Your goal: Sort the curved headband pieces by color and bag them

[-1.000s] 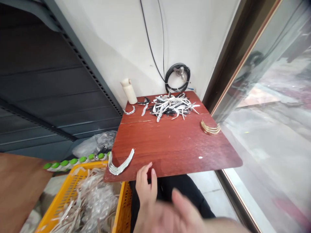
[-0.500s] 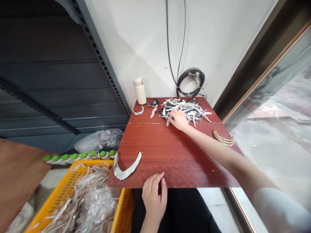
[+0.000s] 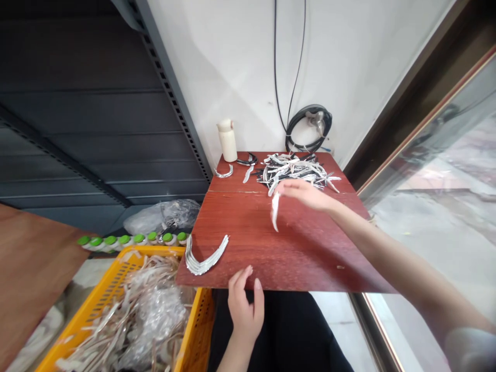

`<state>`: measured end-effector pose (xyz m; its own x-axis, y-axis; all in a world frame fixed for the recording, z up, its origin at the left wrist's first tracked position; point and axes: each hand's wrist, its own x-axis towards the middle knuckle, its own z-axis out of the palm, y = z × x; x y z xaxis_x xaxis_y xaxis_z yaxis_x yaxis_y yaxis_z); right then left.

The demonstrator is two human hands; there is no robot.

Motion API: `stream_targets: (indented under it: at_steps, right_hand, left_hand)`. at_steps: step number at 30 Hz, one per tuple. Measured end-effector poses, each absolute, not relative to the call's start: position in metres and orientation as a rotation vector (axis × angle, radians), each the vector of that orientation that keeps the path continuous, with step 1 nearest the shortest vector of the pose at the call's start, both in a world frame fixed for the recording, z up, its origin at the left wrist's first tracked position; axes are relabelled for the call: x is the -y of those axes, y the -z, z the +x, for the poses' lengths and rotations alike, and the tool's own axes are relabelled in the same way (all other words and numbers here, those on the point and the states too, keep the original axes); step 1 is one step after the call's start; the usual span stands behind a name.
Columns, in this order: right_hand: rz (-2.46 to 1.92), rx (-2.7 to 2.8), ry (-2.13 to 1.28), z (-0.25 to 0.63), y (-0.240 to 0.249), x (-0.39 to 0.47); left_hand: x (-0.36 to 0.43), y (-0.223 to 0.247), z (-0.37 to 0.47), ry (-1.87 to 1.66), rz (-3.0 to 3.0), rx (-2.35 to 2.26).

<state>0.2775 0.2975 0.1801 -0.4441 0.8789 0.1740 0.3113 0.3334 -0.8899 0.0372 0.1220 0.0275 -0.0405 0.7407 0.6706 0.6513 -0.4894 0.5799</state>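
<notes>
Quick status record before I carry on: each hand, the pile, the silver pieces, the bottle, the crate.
Right hand: pinching one pale curved strip
Left hand: nothing held, by the near edge of the table
Pile: tangled white and black strips, far side
Silver curved pieces: near left corner
Bottle: cream, upright, far left
Crate: yellow, left of person
</notes>
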Motion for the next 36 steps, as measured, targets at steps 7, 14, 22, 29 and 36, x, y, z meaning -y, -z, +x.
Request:
stream_targets:
  at_steps: [7,14,22,29,36]
  right_hand:
    - [-0.859,2.7,-0.992,0.227,-0.152,-0.24]
    - [-0.591,2.409,-0.788,0.21,-0.112,-0.261]
    - [-1.696,2.084,0.072,0.305,-0.123,-0.392]
    - [-1.798,2.252,0.163,0.339,-0.129,-0.436]
    - [-1.65,2.479,0.233,0.335,-0.169,-0.429]
  left_hand:
    - [-0.126,-0.028,0.049,-1.54,2.3,-1.526]
    - [-0.128,-0.03,0.051,-1.418,2.413,-1.64]
    - [-0.129,-0.038,0.052,-1.31,2.449,-1.578]
    - [-0.132,-0.036,0.049,-1.331,2.431,-1.542]
    - [-0.132,-0.036,0.049,-1.34,2.401,-1.535]
